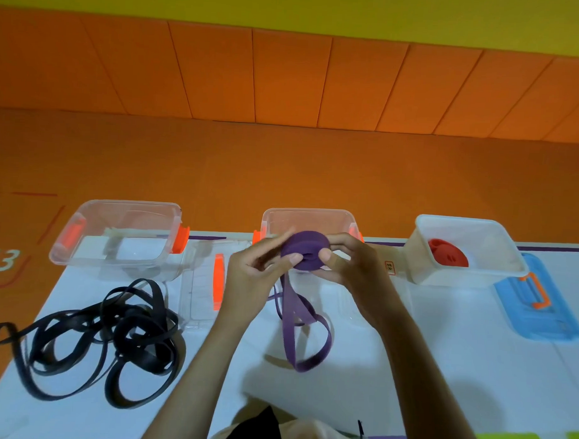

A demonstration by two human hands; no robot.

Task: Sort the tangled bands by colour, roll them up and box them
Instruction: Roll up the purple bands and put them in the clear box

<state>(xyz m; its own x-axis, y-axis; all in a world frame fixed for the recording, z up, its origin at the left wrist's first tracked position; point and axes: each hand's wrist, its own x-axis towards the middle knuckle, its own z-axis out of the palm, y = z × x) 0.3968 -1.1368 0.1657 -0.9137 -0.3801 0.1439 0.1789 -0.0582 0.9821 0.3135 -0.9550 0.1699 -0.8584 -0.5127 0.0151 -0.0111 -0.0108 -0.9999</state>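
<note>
A purple band roll (pixel 305 251) is held in the air between both hands, in front of the middle clear box (pixel 309 216). My left hand (pixel 258 270) pinches its left side and my right hand (pixel 349 264) grips its right side. The loose purple tail (pixel 305 331) hangs down and loops on the white mat. A tangle of black bands (pixel 103 337) lies on the mat at the left. A rolled red band (pixel 447 257) sits inside the right box (pixel 468 222). The left clear box (pixel 118 210) has orange clips.
A clear lid with an orange clip (pixel 213 282) lies between the left and middle boxes. A blue lid with an orange handle (pixel 538 307) lies beside the right box. Orange floor and padded wall lie beyond the mat's far edge.
</note>
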